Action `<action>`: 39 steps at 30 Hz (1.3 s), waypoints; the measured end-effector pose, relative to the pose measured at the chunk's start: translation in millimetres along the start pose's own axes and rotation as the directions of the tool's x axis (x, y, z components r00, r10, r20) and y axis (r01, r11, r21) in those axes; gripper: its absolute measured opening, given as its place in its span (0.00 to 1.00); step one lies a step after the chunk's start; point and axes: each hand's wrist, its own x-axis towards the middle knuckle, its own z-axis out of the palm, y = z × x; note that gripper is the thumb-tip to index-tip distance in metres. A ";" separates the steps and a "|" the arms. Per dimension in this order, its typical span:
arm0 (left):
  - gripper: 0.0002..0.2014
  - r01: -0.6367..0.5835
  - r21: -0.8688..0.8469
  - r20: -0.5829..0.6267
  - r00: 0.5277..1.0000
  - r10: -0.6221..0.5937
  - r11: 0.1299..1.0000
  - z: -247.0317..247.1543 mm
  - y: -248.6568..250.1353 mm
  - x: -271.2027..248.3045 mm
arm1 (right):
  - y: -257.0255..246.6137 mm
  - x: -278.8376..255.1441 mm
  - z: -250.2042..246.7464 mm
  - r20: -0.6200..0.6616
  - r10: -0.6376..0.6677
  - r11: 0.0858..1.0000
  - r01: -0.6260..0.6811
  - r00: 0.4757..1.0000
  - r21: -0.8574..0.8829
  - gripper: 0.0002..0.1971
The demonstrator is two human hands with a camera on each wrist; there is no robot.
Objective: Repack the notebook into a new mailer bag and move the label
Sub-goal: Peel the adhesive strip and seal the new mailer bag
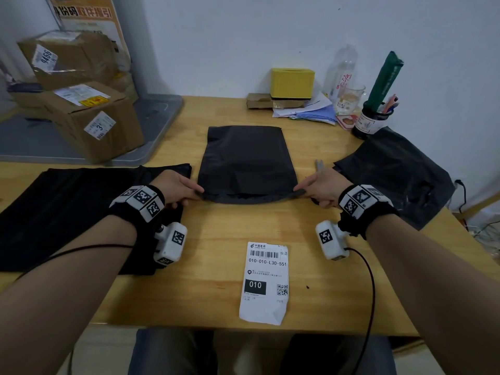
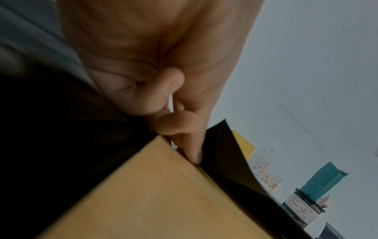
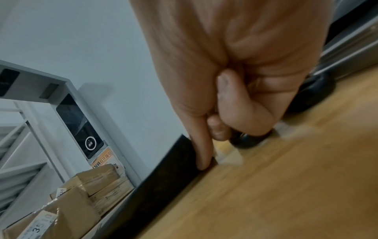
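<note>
The left hand (image 1: 177,189) pinches the near-left corner of the black bag (image 1: 246,161), forefinger (image 2: 193,148) stretched along its edge and the other fingers curled into the palm. The right hand (image 1: 322,186) mirrors it at the near-right corner, its forefinger (image 3: 201,150) laid down on the dark flap while the rest are clenched (its little finger seems to rest on something dark and rounded, too blurred to name). Between the two hands the near edge of the bag is drawn taut and folded over.

The bag lies flat in the middle of the table (image 1: 216,253), long axis running away from the person, mouth end near, closed end towards the wall. A squarish bulge shows inside it; whether that is the notebook cannot be told, since the plastic hides it.

The label (image 1: 265,282) lies face up near the table's front edge, apart from both hands, printed top towards the bag, one near corner curled.

A second black bag (image 1: 81,212) lies spread under the left wrist, and a crumpled one (image 1: 397,174) sits to the right. Scissors (image 1: 319,165) peek out just beyond the right hand, mostly hidden. Cardboard boxes (image 1: 92,117) stand at the far left.
</note>
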 end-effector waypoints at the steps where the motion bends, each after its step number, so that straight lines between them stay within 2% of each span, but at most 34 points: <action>1: 0.07 0.006 0.004 -0.006 1.000 -0.006 1.000 0.4 -0.1 0.7 | 0.7 -0.3 -0.5 -0.001 0.001 1.000 -0.001 1.000 -0.005 0.10; 6: 0.11 0.035 0.009 -0.030 0.999 -0.034 0.999 2.4 -1.1 4.7 | 2.9 1.1 -0.7 -0.008 -0.017 0.999 0.016 1.000 -0.048 0.12; 10: 0.13 0.062 0.004 -0.036 0.997 -0.061 0.998 1.4 -2.7 8.9 | -0.7 1.0 -1.9 -0.008 -0.002 0.997 0.001 1.000 -0.080 0.03; 14: 0.12 0.080 0.002 -0.037 0.996 -0.079 0.997 0.3 -4.7 12.4 | -1.4 1.1 -5.5 0.002 0.023 0.987 -0.022 1.000 -0.160 0.11; 21: 0.12 0.105 0.013 -0.011 0.994 -0.105 0.994 -0.1 -4.5 16.0 | -4.1 3.5 -8.0 0.021 0.033 0.978 -0.028 0.999 -0.207 0.16; 25: 0.14 0.123 0.068 -0.018 0.992 -0.122 0.990 -0.5 -1.4 13.5 | -5.2 5.6 -8.6 0.038 0.043 0.976 -0.034 0.998 -0.215 0.28; 29: 0.15 0.144 0.112 -0.014 0.990 -0.144 0.983 -1.6 0.8 15.4 | -7.3 5.3 -9.8 0.051 0.063 0.981 -0.052 0.997 -0.188 0.14; 36: 0.21 0.141 0.216 -0.037 0.990 -0.136 0.966 -0.2 4.6 17.0 | -17.3 0.4 -11.1 0.081 0.136 0.960 -0.112 0.987 -0.257 0.13; 39: 0.23 0.156 0.282 -0.025 0.988 -0.155 0.947 -2.1 6.7 18.0 | -20.7 -0.8 -12.3 0.107 0.157 0.951 -0.121 0.982 -0.285 0.16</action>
